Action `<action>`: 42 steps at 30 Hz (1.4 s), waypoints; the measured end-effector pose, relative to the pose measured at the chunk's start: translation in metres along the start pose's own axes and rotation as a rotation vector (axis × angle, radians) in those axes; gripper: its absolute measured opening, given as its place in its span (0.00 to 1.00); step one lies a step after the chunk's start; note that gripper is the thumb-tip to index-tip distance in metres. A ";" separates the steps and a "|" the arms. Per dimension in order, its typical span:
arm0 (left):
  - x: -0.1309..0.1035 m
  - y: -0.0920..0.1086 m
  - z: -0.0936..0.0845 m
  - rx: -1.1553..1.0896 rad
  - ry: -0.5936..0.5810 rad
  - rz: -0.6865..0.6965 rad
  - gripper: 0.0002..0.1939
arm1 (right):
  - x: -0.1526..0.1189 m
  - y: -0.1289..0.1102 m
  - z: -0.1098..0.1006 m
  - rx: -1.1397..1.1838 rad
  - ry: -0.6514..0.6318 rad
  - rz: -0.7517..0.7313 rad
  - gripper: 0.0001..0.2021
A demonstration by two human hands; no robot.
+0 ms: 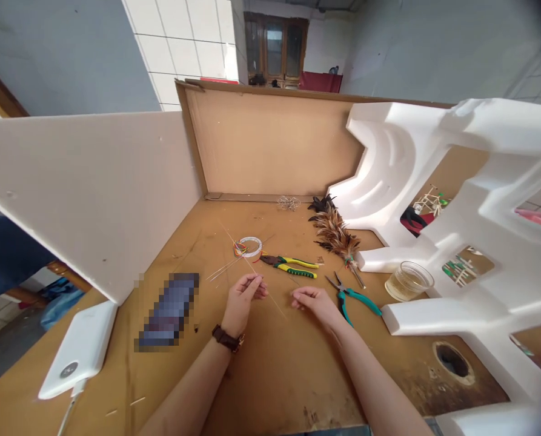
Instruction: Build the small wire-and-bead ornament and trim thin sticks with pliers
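My left hand [246, 292], with a dark watch on its wrist, pinches a thin straight wire [277, 304] between thumb and fingertips. The wire slants from the far left down toward the near right, above the brown tabletop. A short way to the right, my right hand [313, 304] has its fingers curled into a pinch; whatever is between them is too fine to make out. Just beyond my hands lie yellow-and-green pliers [297, 267] and a white ring [252, 238] with coloured strands at its left side. Teal-handled long-nose pliers [361, 297] rest with jaws apart, right of my right hand.
A bundle of brown feathers [334, 230] and a wire tangle [288, 203] lie farther back. White moulded foam [415, 318] borders the right, beside a glass cup [409, 281]. Left are a pixelated dark device [168, 312] and a white power bank [79, 351]. A cardboard wall [274, 145] closes the back.
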State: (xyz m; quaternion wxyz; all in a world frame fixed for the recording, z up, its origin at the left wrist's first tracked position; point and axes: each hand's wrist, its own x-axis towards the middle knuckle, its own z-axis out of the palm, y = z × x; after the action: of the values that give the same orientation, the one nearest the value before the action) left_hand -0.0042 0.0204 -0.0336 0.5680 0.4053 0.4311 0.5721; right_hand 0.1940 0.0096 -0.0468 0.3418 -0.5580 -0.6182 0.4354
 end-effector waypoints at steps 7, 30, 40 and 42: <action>-0.002 -0.001 0.005 0.019 0.055 0.086 0.14 | -0.012 -0.016 0.014 0.322 -0.316 0.017 0.17; -0.006 -0.011 0.031 0.525 -0.290 0.256 0.13 | 0.001 0.009 0.010 -0.031 0.104 -0.291 0.08; -0.002 -0.033 0.026 0.598 -0.284 0.359 0.09 | 0.000 0.015 0.023 -0.333 0.144 -0.394 0.10; -0.004 -0.031 0.028 0.574 -0.274 0.348 0.10 | 0.000 0.014 0.026 -0.282 0.118 -0.360 0.10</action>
State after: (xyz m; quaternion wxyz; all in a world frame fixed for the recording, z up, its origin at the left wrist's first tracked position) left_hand 0.0315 0.0166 -0.0548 0.3778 0.6883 0.4186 0.4563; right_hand 0.1757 0.0056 -0.0698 0.3683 -0.5056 -0.7412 0.2435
